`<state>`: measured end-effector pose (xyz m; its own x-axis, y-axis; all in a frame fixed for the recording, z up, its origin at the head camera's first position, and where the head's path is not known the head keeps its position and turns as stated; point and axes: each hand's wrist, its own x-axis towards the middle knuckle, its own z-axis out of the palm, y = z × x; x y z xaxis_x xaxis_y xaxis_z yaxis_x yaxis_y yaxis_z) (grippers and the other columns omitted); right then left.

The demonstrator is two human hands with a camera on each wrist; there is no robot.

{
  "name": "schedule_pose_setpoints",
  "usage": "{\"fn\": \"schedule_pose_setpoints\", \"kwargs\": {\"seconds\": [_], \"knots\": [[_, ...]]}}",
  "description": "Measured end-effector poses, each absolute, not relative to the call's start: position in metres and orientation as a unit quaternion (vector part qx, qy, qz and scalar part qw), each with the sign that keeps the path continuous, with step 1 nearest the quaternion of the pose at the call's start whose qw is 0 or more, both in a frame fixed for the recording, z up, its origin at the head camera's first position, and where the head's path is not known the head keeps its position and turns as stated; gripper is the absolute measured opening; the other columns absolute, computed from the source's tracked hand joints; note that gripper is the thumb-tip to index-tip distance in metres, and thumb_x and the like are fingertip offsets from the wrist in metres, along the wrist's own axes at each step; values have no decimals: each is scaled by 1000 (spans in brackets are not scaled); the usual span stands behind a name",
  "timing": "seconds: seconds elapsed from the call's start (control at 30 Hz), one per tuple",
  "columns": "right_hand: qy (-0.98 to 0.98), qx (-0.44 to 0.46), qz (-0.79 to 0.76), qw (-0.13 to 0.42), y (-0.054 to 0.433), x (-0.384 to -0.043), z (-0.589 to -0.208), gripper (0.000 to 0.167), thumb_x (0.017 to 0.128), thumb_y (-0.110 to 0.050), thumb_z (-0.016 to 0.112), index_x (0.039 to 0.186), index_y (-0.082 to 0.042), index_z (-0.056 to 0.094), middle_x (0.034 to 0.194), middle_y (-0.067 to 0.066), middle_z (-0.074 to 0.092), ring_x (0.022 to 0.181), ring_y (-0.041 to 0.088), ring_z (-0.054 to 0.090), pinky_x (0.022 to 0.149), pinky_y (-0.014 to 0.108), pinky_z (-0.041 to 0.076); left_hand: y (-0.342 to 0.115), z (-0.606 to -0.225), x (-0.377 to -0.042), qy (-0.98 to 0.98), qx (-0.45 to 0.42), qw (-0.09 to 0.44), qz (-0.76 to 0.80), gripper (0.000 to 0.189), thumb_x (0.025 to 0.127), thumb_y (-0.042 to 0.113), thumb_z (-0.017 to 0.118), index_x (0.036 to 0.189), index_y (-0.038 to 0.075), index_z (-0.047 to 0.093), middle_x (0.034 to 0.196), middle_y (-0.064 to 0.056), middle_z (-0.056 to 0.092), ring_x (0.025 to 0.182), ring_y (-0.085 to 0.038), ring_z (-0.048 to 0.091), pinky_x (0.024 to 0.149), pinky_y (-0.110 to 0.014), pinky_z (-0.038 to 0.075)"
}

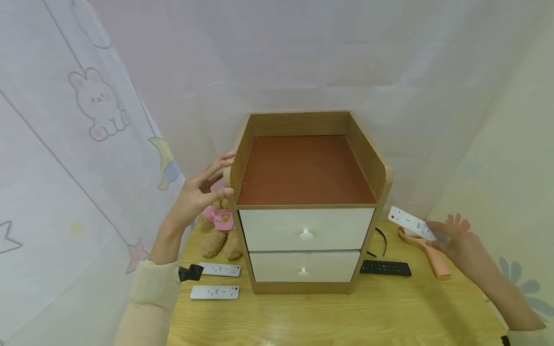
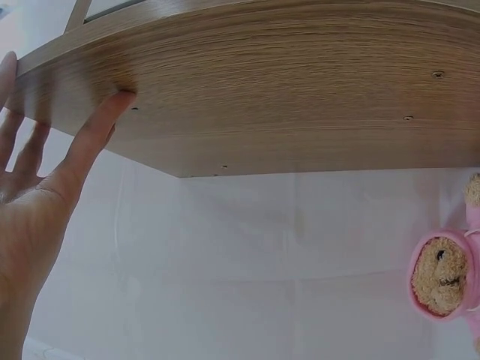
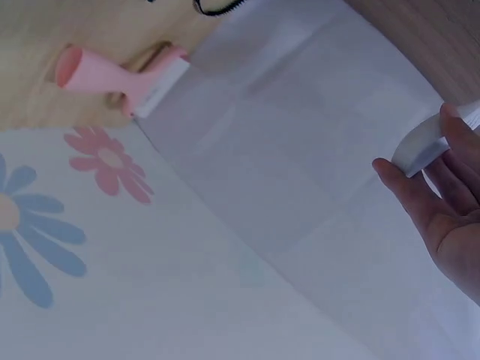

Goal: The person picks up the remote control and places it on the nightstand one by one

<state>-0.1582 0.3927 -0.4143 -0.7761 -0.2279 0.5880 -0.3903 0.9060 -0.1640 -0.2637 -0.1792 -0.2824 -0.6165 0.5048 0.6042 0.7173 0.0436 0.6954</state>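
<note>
A small wooden cabinet (image 1: 307,293) with two white drawers stands in the middle of the table. In the head view my left hand (image 1: 196,197) is at its left side wall, fingers extended. The left wrist view shows a fingertip of that hand (image 2: 37,202) touching the wood panel (image 2: 285,97). To the right of the cabinet, above the table, my right hand (image 1: 463,250) holds a white remote control (image 1: 411,223) by one end. That remote (image 3: 421,146) is pinched between thumb and fingers in the right wrist view, partly cut off by the frame edge.
Two more white remotes (image 1: 218,269) lie left of the cabinet, by a teddy bear (image 1: 222,235) in pink. A black remote (image 1: 385,267), a black band (image 1: 383,240) and a pink-handled tool (image 1: 437,262) lie to the right. Printed curtains (image 1: 99,216) hang around the table.
</note>
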Motion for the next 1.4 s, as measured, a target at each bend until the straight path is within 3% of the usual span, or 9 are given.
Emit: {"fn": "schedule_pose_setpoints", "kwargs": {"seconds": [0.07,0.13,0.23,0.37,0.57,0.87,1.17,1.27,1.4], "knots": [[-935,153,133,292,395,-157,-394,49,72,-3,80,118,2,63,70,22,64,42,-6,17,35,17,21,-179,-282,-264,-717,-425,99,-544,57,86,-16,61,139,-6,44,154,-13,33,141,-24,32,115,-38,26],[-934,151,125,299,397,-157,-374,49,73,1,79,119,3,62,76,27,66,40,-3,22,35,17,22,-179,-282,-264,-716,-425,100,-544,57,86,-16,61,139,-6,44,154,-13,33,141,-24,32,115,-37,27],[-929,151,107,320,397,-160,-345,49,71,2,79,117,5,63,85,31,66,40,9,46,37,17,26,-178,-282,-265,-715,-428,101,-544,56,86,-15,61,139,-6,45,153,-14,33,141,-24,31,115,-36,27],[-933,139,90,320,390,-167,-308,48,73,-3,80,117,6,63,92,35,65,50,28,59,38,20,29,-180,-283,-266,-716,-427,101,-543,57,86,-14,62,139,-6,44,154,-15,32,141,-25,32,115,-36,27],[-929,154,89,326,372,-182,-267,50,68,-1,83,115,4,66,91,33,66,52,29,61,41,18,30,-185,-284,-264,-715,-415,98,-554,59,85,-16,62,140,-4,44,154,-12,32,140,-24,34,115,-35,27],[-931,165,77,315,357,-195,-236,53,66,-1,84,116,2,67,95,32,66,50,18,41,42,23,23,-185,-283,-262,-712,-419,106,-553,60,84,-19,61,140,-4,44,154,-13,33,139,-25,34,115,-34,27],[-938,171,70,293,342,-204,-211,48,72,-6,82,117,1,67,97,29,67,47,11,20,41,24,20,-184,-282,-261,-712,-420,104,-552,58,85,-17,60,140,-5,44,154,-14,32,140,-25,33,116,-35,26],[-942,174,67,279,337,-209,-205,48,73,-7,82,118,0,67,99,29,66,48,12,19,42,25,19,-183,-282,-260,-710,-418,101,-557,59,85,-18,60,140,-5,43,154,-13,32,140,-25,33,116,-35,25],[-945,179,64,267,329,-216,-195,47,75,-8,82,119,1,67,104,30,66,53,18,33,44,26,22,-182,-283,-260,-705,-421,96,-562,58,85,-19,58,140,-5,43,155,-13,31,142,-25,30,116,-34,25]]}}
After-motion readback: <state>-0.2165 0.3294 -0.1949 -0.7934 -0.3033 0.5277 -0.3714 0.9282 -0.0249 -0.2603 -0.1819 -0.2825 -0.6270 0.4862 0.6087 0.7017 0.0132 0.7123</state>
